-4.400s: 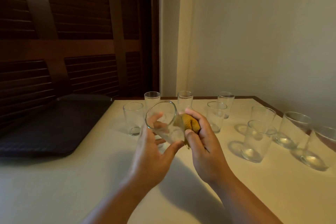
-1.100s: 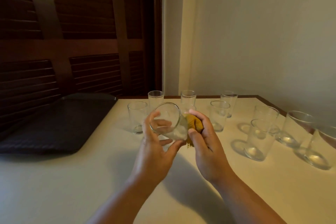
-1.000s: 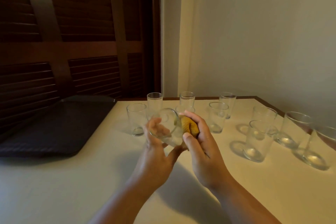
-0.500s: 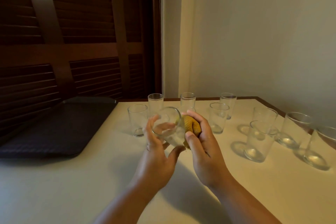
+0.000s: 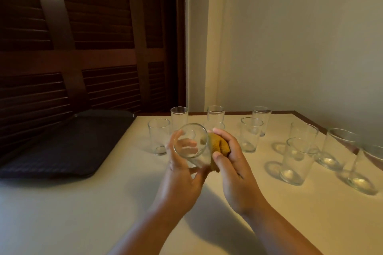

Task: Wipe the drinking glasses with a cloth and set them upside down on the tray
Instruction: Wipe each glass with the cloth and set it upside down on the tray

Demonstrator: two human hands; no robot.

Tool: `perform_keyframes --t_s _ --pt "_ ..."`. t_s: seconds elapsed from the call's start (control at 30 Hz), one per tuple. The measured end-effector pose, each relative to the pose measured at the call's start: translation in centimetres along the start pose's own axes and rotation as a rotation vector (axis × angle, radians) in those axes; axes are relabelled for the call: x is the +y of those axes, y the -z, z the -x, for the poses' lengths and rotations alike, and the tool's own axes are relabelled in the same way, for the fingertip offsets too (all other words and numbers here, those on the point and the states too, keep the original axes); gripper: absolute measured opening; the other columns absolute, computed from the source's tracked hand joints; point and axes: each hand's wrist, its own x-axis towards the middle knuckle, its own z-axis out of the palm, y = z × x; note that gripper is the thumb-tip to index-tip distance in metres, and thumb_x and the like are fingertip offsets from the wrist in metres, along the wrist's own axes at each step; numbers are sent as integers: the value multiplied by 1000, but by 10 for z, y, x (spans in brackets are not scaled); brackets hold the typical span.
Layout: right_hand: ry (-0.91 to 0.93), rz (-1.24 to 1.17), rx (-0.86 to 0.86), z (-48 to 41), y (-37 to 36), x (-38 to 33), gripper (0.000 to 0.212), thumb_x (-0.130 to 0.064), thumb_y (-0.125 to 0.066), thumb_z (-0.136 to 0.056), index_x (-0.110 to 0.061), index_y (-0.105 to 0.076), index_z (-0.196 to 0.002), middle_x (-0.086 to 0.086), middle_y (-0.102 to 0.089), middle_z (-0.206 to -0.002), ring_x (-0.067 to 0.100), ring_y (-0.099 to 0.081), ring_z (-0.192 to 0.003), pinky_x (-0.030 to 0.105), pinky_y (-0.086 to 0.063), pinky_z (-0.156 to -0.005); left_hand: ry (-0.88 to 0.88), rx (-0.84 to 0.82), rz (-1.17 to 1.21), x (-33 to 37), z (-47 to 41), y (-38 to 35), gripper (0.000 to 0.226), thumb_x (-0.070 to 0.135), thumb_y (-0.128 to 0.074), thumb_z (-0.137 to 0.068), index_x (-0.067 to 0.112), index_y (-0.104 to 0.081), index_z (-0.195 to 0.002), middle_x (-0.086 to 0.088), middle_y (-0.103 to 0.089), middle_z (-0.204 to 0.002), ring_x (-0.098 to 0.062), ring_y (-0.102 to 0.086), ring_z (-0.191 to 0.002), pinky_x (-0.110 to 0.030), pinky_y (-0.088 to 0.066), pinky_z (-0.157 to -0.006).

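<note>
Over the pale table, the left hand curls round the wall of a glass, probably light, slippery and breakable, while the right hand pinches the soft cloth against it

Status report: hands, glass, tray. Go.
Left hand grips tilted glass. Right hand presses cloth against it. No glass on tray yet; nothing blocks it.
</note>
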Motion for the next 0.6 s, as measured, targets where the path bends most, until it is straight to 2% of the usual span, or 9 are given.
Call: perform_keyframes --t_s 0.07,0.13,0.2,0.27,0.3,0.37,0.43,0.53,0.6 --pt "62 -13 -8 3 -4 -6 46 -22 -48 -99 -32 -45 -143 -13 -56 -137 18 -53 -132 37 -45 -108 -28 -24 -54 0 2 -1 107 15 -83 -82 41 0 -145 24 -39 -128 6 -60 -112 -23 -58 -90" --pt "70 18 -23 3 -6 -5 46 -22 -47 -99 -32 -43 -144 -14 -56 -137 16 -53 -131 32 -45 -107 -47 -23 -58 1 3 -1 107 13 -83 -81 34 0 -145 24 -38 -129 8 -58 -115 -18 -54 -93" --pt "11 47 -32 0 -5 0 43 -27 -46 -99 -36 -44 -142 -20 -59 -122 6 -58 -115 26 -47 -96 -74 -15 -30 1 2 -1 105 3 -79 -82 28 0 -147 13 -41 -133 1 -57 -121 -16 -51 -96" --pt "-42 48 -36 -2 -4 4 40 -29 -45 -100 -41 -44 -138 -23 -59 -107 2 -58 -98 22 -46 -87 -72 -30 -12 2 0 0 105 -5 -71 -84 34 4 -147 11 -42 -136 -2 -57 -124 -22 -52 -101" --pt "-44 36 -27 -2 -3 4 41 -29 -45 -99 -41 -45 -138 -22 -60 -108 3 -58 -100 22 -46 -87 -81 -30 -19 3 0 0 104 -5 -69 -85 39 3 -146 13 -42 -136 -2 -57 -123 -25 -52 -101" --pt "-3 5 -8 0 -3 1 44 -25 -46 -98 -36 -46 -140 -17 -60 -123 9 -58 -118 26 -46 -97 -96 -3 -35 1 1 0 101 0 -74 -86 44 -4 -144 14 -44 -131 -1 -58 -120 -29 -55 -99" --pt "56 -12 -16 1 -3 -4 45 -20 -46 -98 -31 -46 -142 -14 -57 -134 18 -54 -129 33 -46 -105 -93 26 -41 -2 1 -1 99 9 -80 -83 41 -8 -144 11 -45 -127 -10 -62 -116 -36 -58 -96" --pt "31 -14 -37 -1 -1 -2 44 -21 -45 -98 -34 -47 -140 -15 -59 -129 15 -56 -126 28 -47 -102 -70 50 -55 -4 2 -1 97 18 -84 -80 45 -11 -138 14 -44 -122 -14 -63 -112 -39 -58 -93" --pt "-26 -33 -47 -3 0 0 42 -25 -45 -96 -37 -48 -137 -17 -61 -122 8 -57 -120 21 -45 -97 -55 -1 -111 -3 5 -2 101 20 -81 -83 47 -1 -140 12 -41 -129 -12 -58 -120 -35 -55 -100"
